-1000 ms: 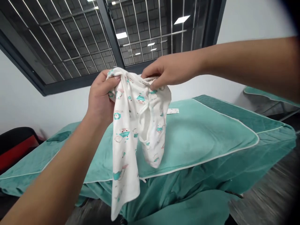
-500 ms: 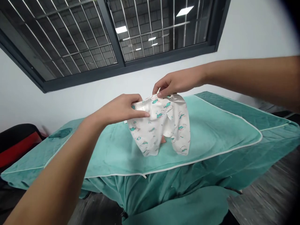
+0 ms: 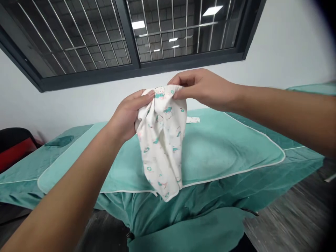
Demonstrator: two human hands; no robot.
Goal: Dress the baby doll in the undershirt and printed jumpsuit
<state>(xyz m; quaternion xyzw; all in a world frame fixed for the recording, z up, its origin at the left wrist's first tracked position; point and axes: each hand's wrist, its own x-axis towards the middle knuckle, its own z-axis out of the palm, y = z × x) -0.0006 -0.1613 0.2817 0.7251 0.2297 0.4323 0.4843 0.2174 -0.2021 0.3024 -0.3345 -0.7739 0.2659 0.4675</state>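
Note:
A small white baby garment (image 3: 161, 140) printed with teal and pink figures hangs in the air in front of me, above a table draped in teal cloth (image 3: 223, 150). My left hand (image 3: 128, 113) is closed on its upper left edge. My right hand (image 3: 202, 85) pinches its upper right edge, close to the left hand. The fabric droops down, bunched together, with its lower end over the table's near edge.
A small white piece of fabric (image 3: 193, 120) lies on the far side of the teal cloth. A barred dark window (image 3: 126, 35) runs along the white wall behind. A red and black object (image 3: 15, 147) sits at the left. Grey floor (image 3: 288, 220) shows at lower right.
The garment had been lowered onto the table with my hands apart; now it is lifted up again, my hands are close together and the fabric hangs bunched.

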